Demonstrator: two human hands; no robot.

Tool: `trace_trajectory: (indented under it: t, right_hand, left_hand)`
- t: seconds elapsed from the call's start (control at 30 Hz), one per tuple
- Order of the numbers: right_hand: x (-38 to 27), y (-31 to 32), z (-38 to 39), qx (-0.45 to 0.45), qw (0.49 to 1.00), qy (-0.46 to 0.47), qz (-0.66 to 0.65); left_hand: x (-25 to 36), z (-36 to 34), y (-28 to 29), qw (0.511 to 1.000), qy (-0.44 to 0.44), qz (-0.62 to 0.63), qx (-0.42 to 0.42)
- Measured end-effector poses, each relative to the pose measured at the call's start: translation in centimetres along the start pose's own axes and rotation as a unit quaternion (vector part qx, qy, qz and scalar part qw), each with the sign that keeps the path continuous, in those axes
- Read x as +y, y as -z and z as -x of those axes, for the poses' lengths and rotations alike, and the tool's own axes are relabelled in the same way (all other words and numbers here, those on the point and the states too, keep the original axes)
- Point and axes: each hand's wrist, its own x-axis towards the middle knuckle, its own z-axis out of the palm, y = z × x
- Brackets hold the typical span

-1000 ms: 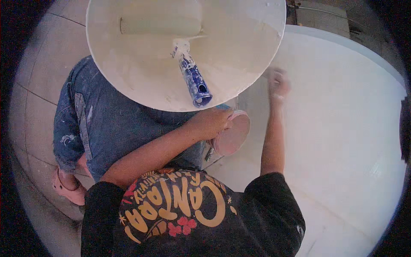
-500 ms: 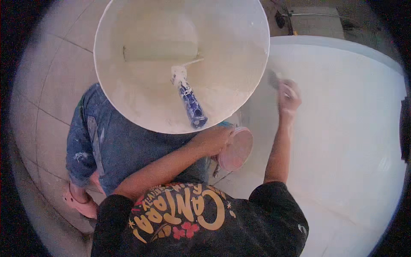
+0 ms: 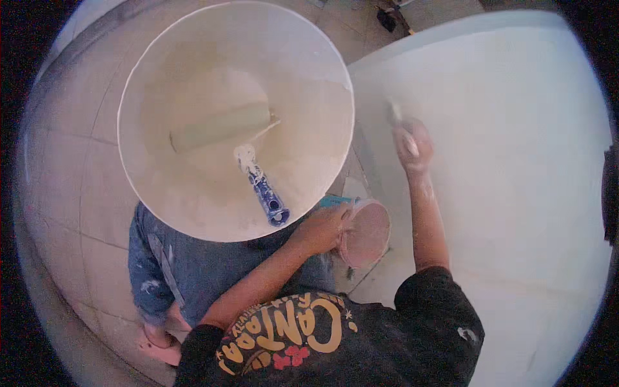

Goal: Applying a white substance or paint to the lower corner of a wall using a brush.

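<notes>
My left hand (image 3: 325, 226) is closed on a small round container (image 3: 365, 232) with a pink top or contents, below a large white bucket (image 3: 149, 97). In the bucket lies a paint roller (image 3: 213, 127) with a white-smeared blue handle (image 3: 263, 190). My right hand (image 3: 412, 142) grips a pale tool (image 3: 396, 111), perhaps a brush or scraper and blurred, against a large white panel (image 3: 509, 148) on the right. A bit of a teal item (image 3: 332, 201) shows behind my left hand.
Grey floor tiles (image 3: 74, 193) run along the left. Dark small items (image 3: 387, 20) and a bar lie beyond the panel's far edge. My denim-covered knee (image 3: 151, 271) and bare toes in a pink clog (image 3: 158, 348) are at lower left.
The view has shifted, with the bucket and left hand now lower in the picture. My right hand has moved along the panel, its tool still blurred. My left hand keeps holding the container.
</notes>
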Motion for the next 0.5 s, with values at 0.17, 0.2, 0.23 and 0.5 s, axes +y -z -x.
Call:
trace_trajectory:
  t: [0.17, 0.2, 0.23, 0.5]
  right_hand:
    - [5.0, -8.5, 3.0, -0.138, 0.987, -0.077, -0.035]
    - [5.6, -8.3, 3.8, -0.131, 0.987, -0.086, -0.036]
    - [5.6, -7.6, 4.1, -0.114, 0.988, -0.102, -0.001]
    - [-3.3, 7.8, 6.9, 0.225, 0.962, -0.091, 0.125]
  left_hand:
    - [-0.3, -1.0, 0.2, 1.000, 0.000, 0.019, -0.025]
    - [-0.5, -1.0, 0.0, 0.999, 0.014, 0.027, -0.029]
    - [-0.6, -0.9, 0.1, 0.999, 0.014, 0.021, -0.039]
    - [-0.5, 0.0, 3.5, 0.994, 0.015, 0.097, -0.057]
